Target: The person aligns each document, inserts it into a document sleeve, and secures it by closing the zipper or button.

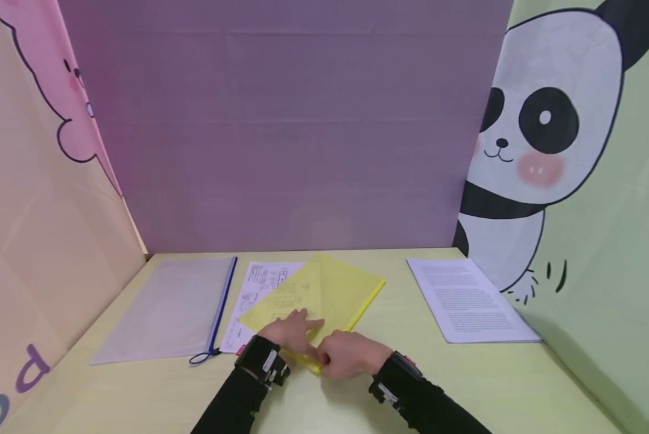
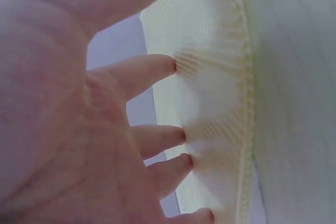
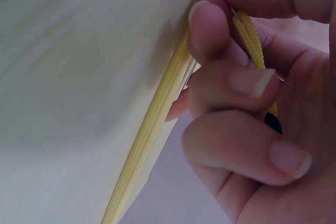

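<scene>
A translucent yellow zip file bag (image 1: 351,283) lies slanted on the table, overlapping a printed sheet (image 1: 259,280). My left hand (image 1: 289,333) rests on its near part with fingers spread; in the left wrist view the fingertips press into the bag's ribbed surface (image 2: 215,98). At the bag's near corner, my right hand (image 1: 351,354) pinches the yellow zipper pull (image 3: 251,38) between thumb and index finger, its other fingers curled. The yellow zipper edge (image 3: 149,135) runs away from that hand in the right wrist view.
A clear file bag with a blue zipper edge (image 1: 224,307) and a blue pull loop (image 1: 202,357) lies on the left. On the right is a stack of printed papers (image 1: 473,301). A purple panel (image 1: 303,132) stands behind the table (image 1: 438,386), with printed curtains at both sides.
</scene>
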`<action>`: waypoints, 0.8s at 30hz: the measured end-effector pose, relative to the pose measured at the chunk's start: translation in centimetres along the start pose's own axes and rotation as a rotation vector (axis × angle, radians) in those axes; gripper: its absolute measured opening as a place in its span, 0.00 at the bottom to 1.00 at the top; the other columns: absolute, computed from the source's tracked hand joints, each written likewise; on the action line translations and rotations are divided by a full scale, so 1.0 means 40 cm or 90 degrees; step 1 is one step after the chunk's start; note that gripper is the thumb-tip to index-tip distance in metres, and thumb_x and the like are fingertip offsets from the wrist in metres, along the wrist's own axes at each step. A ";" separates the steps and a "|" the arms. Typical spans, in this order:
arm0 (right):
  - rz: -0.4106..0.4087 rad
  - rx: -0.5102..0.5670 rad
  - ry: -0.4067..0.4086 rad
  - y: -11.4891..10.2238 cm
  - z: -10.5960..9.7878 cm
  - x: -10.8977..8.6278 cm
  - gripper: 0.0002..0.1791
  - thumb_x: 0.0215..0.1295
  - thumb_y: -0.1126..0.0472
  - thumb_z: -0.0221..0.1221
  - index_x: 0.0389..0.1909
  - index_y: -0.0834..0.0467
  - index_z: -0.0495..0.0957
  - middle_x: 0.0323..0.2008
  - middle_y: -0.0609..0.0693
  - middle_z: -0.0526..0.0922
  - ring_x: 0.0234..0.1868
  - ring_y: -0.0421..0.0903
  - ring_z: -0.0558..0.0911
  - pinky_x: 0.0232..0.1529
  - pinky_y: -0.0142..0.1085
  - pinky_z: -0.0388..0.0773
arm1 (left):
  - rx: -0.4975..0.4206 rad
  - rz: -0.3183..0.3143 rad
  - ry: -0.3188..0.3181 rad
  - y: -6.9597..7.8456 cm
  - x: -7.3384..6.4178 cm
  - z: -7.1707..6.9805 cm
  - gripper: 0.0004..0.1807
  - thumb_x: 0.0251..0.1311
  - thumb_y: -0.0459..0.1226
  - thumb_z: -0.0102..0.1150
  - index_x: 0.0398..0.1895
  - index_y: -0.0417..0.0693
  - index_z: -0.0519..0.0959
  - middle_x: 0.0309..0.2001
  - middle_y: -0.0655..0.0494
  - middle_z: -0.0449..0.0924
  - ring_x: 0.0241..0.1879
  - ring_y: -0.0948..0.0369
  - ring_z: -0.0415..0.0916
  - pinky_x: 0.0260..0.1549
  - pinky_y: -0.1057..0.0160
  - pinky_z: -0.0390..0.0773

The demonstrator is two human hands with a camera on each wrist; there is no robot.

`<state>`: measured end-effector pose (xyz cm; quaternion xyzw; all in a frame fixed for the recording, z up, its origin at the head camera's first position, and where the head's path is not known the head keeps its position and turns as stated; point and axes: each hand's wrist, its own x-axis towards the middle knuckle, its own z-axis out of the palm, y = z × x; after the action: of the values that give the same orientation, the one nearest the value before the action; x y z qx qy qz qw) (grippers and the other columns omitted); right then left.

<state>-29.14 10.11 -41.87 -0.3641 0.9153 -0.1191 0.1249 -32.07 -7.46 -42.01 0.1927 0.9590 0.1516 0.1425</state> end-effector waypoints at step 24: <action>0.004 0.042 -0.055 0.012 -0.027 0.015 0.11 0.64 0.60 0.61 0.22 0.50 0.79 0.14 0.39 0.69 0.15 0.35 0.66 0.20 0.28 0.64 | -0.006 0.016 -0.008 -0.018 0.005 -0.003 0.51 0.43 0.58 0.79 0.74 0.61 0.70 0.78 0.40 0.54 0.76 0.41 0.51 0.66 0.31 0.59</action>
<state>-30.20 10.17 -41.07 -0.3618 0.9055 -0.1332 0.1771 -32.51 -8.05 -42.20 0.2049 0.9548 0.1564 0.1478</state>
